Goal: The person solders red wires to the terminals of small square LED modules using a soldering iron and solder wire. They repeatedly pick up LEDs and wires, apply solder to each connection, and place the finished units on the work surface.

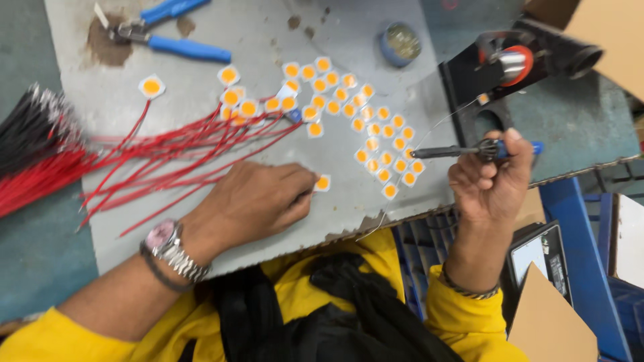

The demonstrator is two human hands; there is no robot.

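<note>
Left hand [251, 201]: lies palm-down on the grey work board [221, 40], fingers drawn together, the fingertips [305, 184] pinching or pressing one small LED chip [323, 182] at the hand's 3 o'clock side; whether the chip is lifted or flat on the board cannot be told.
LED chip: a small white square with a round orange-yellow centre, sitting at the board's lower middle, apart from the main cluster.
Right hand [490, 184]: fist closed around the blue-and-black handle of a soldering iron [469, 151], thumb on top; the dark metal tip points toward 9 o'clock, ending just beside the chip cluster.
Chip cluster [362, 121]: dozens of the same white-and-orange squares spread in a loose band from 11 o'clock to 4 o'clock across the board's centre, many touching one another.
Stray chips: one lone chip [151, 86] lies well apart at the board's 10 o'clock.
Red wires [168, 151]: a fanned bundle running from 9 o'clock toward the cluster, some ends meeting chips near the middle.
Black wires [30, 124]: a bundle at the far 9 o'clock edge.
Blue-handled pliers [171, 37]: at 11 o'clock on the board.
Round tin [400, 43]: at 1 o'clock, blue-rimmed.
Iron stand [523, 60]: black, at 2 o'clock above the right hand.
Wristwatch [168, 245]: metal band, on the left wrist.
</note>
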